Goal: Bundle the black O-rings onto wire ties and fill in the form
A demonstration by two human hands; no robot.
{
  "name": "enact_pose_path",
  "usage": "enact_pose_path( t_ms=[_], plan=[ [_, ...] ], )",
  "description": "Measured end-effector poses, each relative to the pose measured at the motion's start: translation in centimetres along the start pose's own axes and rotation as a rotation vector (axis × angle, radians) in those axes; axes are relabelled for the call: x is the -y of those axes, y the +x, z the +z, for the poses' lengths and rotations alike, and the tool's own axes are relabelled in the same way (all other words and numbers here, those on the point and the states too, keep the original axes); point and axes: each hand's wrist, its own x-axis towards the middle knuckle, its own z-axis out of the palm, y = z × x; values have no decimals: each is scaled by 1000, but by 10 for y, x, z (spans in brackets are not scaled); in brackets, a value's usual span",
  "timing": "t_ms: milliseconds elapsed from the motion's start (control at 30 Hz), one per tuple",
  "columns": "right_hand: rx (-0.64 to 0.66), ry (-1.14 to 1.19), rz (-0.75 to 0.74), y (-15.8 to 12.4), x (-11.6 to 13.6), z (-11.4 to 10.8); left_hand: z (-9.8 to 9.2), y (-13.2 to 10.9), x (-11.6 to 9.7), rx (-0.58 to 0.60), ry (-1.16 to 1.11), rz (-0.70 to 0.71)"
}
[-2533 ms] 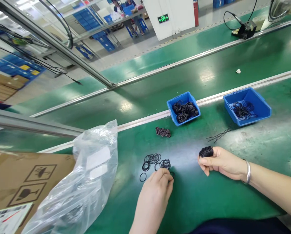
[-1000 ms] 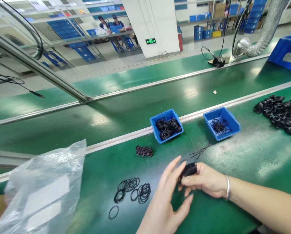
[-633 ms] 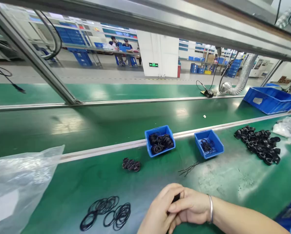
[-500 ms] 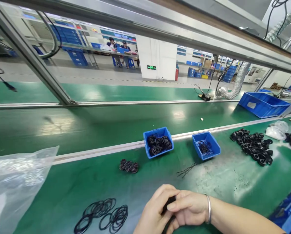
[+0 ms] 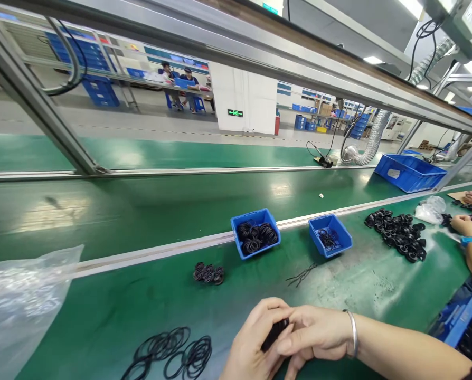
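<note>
Green worktop [image 5: 357, 282] lay open beyond the right hand [image 5: 319, 332].
Two blue bins [image 5: 262, 252] stood ahead; black rings [image 5: 198, 357] crowded the left.

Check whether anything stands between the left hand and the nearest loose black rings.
Nothing visible does: the loose black rings lie on the green bench beside the left hand, which is curled around a black bundle.

bright ceiling lights [image 5: 412, 7], pale glare on green worktop [image 5: 339, 290], stretched edges

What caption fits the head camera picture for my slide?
Left hand and right hand hold a black bundle near two small blue bins.
</note>
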Motion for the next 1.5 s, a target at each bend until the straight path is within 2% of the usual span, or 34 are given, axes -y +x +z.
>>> enact_pose_path(
  t_ms=[100, 233, 300, 333, 400, 433, 500, 533, 567, 633, 733, 867, 1100, 1233, 1333, 1500],
  plan=[
    [-30, 27, 18, 1, -2, 2, 2, 0, -1, -1, 1, -42],
    [106, 42, 54, -8, 9, 4, 1, 1, -1, -12, -1, -86],
    [104, 2, 22, -19, 18, 1, -1, 1, 1, -77, 2, -99],
    [54, -67, -18, -24, 22, -3, -2, 1, 3, -124, 6, -115],
    [-173, -388, -132, -34, 28, -15, -3, 2, 5, -212, -12, -185],
    [-337, -659, -191, -38, 31, -24, -3, 2, 5, -241, -49, -235],
    [-679, -1357, -262, -42, 33, -45, -1, 3, 4, -265, -198, -355],
    [-780, -1679, -253, -42, 34, -56, 1, 4, 3, -269, -292, -417],
    [-812, -1814, -241, -42, 33, -66, 2, 4, 2, -274, -385, -472],
    [-790, -1954, -216, -39, 31, -82, 5, 6, 0, -285, -532, -562],
    [-694, -2049, -191, -36, 27, -96, 8, 7, -2, -293, -640, -635],
    [-613, -2143, -171, -39, 25, -102, 8, 8, -4, -288, -661, -676],
    [-634, -2162, -160, -35, 30, -99, 11, 8, -9, -237, -631, -727],
    [-617, -2131, -152, -28, 38, -91, 14, 7, -8, -263, -584, -712],
    [-657, -2079, -138, -23, 46, -87, 17, 6, -5, -275, -554, -709],
    [-815, -1907, -82, -4, 48, -82, 19, 5, -1, -231, -510, -694]
  ],
)
